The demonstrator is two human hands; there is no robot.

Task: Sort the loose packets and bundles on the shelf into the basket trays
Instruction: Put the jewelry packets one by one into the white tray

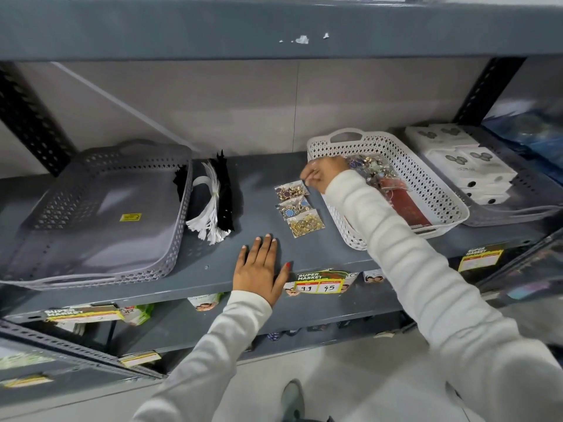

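Three clear packets of beads lie in a row on the grey shelf: a purple one, a blue one and a gold one. My right hand pinches the far corner of the purple packet, which still lies flat. My left hand rests flat on the shelf's front, fingers apart, holding nothing. A white tassel bundle and a black one lie beside the grey basket tray at the left. The white basket tray on the right holds more bead packets.
A red card item lies in the white basket. A further grey tray with white boxes stands at the far right. Price labels hang on the shelf's front edge. A shelf board runs overhead, with lower shelves of goods below.
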